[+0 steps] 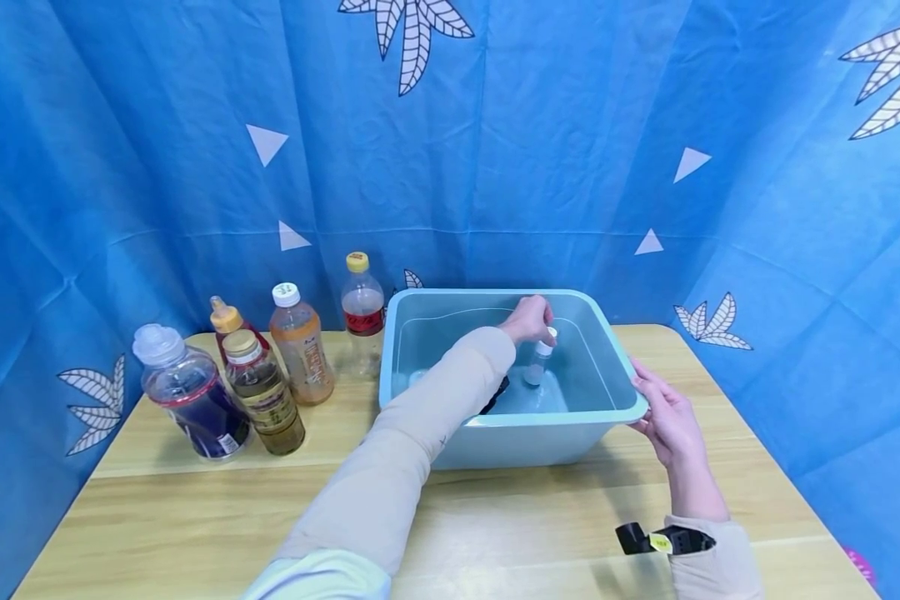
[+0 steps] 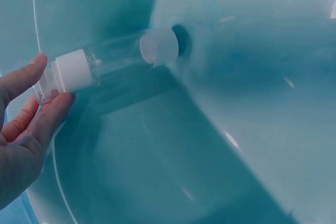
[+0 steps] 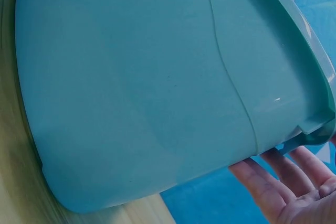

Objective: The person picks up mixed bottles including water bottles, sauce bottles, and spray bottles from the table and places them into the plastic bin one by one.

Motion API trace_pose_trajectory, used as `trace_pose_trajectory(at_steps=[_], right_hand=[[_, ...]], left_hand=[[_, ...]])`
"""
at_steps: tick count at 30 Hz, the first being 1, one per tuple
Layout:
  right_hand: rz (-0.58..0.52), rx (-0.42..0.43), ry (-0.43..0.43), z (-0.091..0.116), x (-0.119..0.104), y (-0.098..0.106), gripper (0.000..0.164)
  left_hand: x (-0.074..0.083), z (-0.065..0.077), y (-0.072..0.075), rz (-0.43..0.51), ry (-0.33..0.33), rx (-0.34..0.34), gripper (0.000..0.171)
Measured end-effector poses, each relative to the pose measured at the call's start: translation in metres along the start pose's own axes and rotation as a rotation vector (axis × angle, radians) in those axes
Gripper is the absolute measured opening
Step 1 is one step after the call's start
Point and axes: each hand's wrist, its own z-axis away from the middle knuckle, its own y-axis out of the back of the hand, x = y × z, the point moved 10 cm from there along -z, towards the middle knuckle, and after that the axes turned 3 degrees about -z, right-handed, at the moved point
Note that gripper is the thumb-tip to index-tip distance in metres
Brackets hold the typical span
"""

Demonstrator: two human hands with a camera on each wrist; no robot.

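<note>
Your left hand (image 1: 528, 319): fingers and thumb bent in close, pinching the clear top of a vial (image 1: 538, 367).

Vial: small, clear-bodied, with a white collar (image 2: 74, 71) just below your fingertips and a white base (image 2: 159, 46). Located inside the bin (image 1: 510, 442), right of its middle; stands roughly upright in the head view, base down. Whether that base touches the bin's floor, you cannot tell.

Your right hand (image 1: 667, 417): fingers curled partway, gripping the bin's rim at the near right corner; fingertips under the edge, against the outer wall. Thumb mostly hidden in the right wrist view.

Bin: pale teal, deep, rectangular with rounded corners; set on the table (image 1: 510, 525), which is pale wood.

Your sleeves: beige, a strap with a small black camera (image 1: 630, 538) at the right cuff.

Left of the bin, five upright bottles: cola bottle (image 1: 363, 312), yellow cap, red label, nearest the bin; orange bottle (image 1: 303, 350), white cap; amber bottle (image 1: 270, 404), tan cap, in front; squeeze bottle (image 1: 227, 319), yellow nozzle top, partly hidden behind; purple bottle (image 1: 195, 400), wide, farthest left.

Backdrop: blue curtain (image 1: 450, 167), white leaves and triangles.
</note>
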Motion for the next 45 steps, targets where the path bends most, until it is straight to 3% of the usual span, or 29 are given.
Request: trace_pose_trajectory(at_steps=[7, 14, 25, 34, 45], right_hand=[[-0.011, -0.001, 0.004, -0.001, 0.001, 0.000, 0.035], [-0.008, -0.006, 0.007, 0.000, 0.001, -0.001, 0.034], [0.023, 0.010, -0.009, 0.001, 0.003, 0.001, 0.043], [0.024, 0.013, -0.013, 0.002, 0.003, 0.002, 0.044], [0.009, 0.011, -0.008, 0.000, 0.002, 0.002, 0.043]], left_hand=[[-0.007, 0.003, -0.001, 0.043, 0.045, -0.005, 0.032], [-0.010, 0.004, -0.003, 0.026, 0.057, -0.009, 0.033], [-0.022, -0.013, -0.017, 0.012, 0.054, -0.072, 0.028], [-0.011, 0.004, -0.008, -0.026, 0.034, -0.042, 0.025], [-0.008, 0.003, -0.005, -0.047, 0.040, -0.059, 0.034]])
